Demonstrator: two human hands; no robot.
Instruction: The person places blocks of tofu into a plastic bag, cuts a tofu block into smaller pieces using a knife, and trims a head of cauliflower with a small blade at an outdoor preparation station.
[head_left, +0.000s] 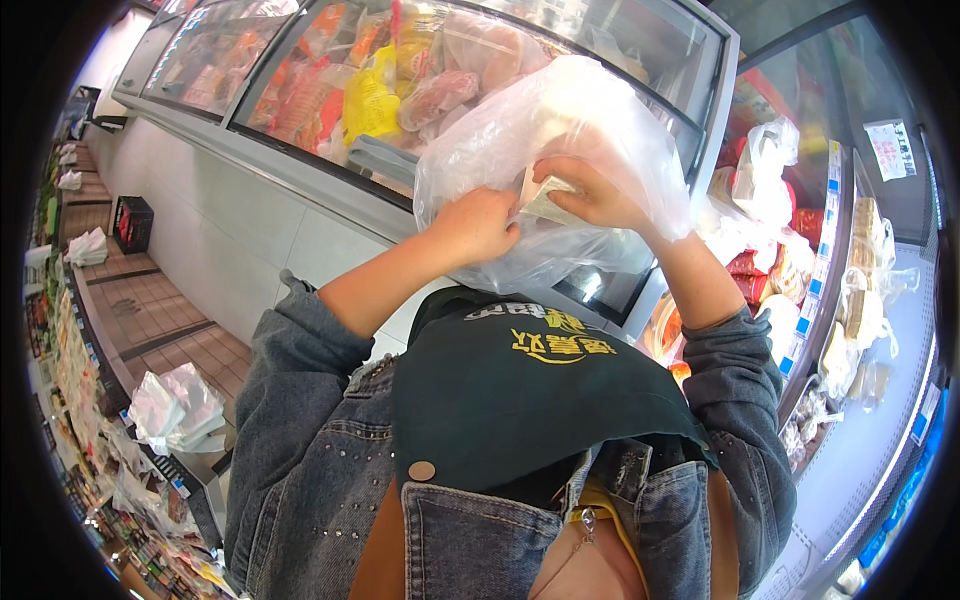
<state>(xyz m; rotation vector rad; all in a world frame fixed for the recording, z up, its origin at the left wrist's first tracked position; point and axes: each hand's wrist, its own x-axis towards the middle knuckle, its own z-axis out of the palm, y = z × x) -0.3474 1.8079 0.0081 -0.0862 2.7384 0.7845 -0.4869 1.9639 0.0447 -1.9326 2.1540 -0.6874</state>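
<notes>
A large translucent white plastic bag is bunched up over the glass-topped freezer, its mouth towards me. My left hand has its fingers curled on the near rim of the bag. My right hand reaches into the bag's mouth, and the film lies around its wrist. Between thumb and fingers it holds a flat, pale yellowish piece; what it is made of I cannot tell. Further pale contents show dimly through the film, and the fingertips of my left hand are partly hidden.
Under the bag, the chest freezer holds packaged frozen food, including a yellow packet. At right stands a refrigerated shelf with bagged goods. Rolls of thin plastic bags sit on a stand at left, near a black box.
</notes>
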